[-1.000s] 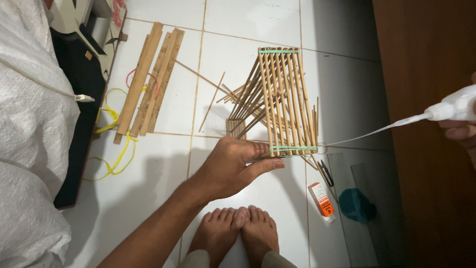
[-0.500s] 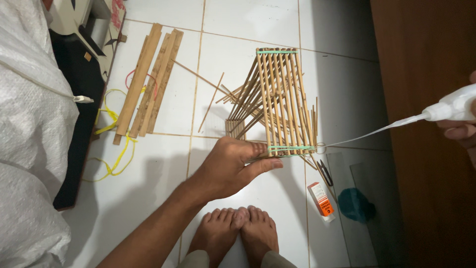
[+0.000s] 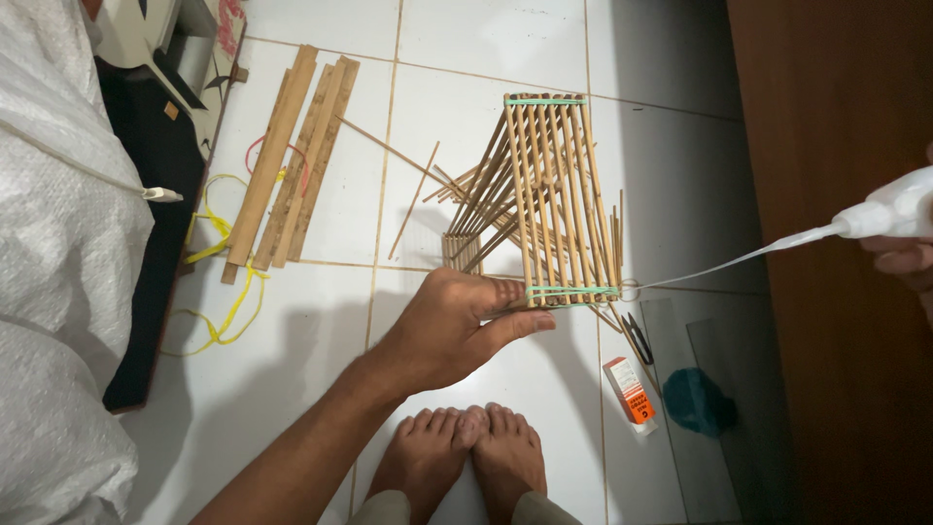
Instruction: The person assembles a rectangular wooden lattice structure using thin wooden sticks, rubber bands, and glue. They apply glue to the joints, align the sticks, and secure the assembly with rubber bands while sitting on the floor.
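One bamboo stick frame (image 3: 559, 194), two green rubber bands (image 3: 571, 291), one glue bottle (image 3: 899, 209), one small orange box (image 3: 629, 389), two bare feet (image 3: 466, 457)

We record one head-worn view, facing steeply down at the tiled floor (image 3: 311, 389) from standing or seated height, our own feet (image 3: 466, 457) at the lower edge.

1. Stick frame (image 3: 556, 199): pale, matt, raw bamboo-like wood; green rubber bands (image 3: 571, 291) bind its ends.
2. Glue bottle (image 3: 899, 209): smooth whitish plastic.
3. Floor (image 3: 466, 58): glossy white tile.
4. Flat slats (image 3: 292, 165): rough, unfinished wood.
5. Sack (image 3: 58, 243): woven white plastic cloth.
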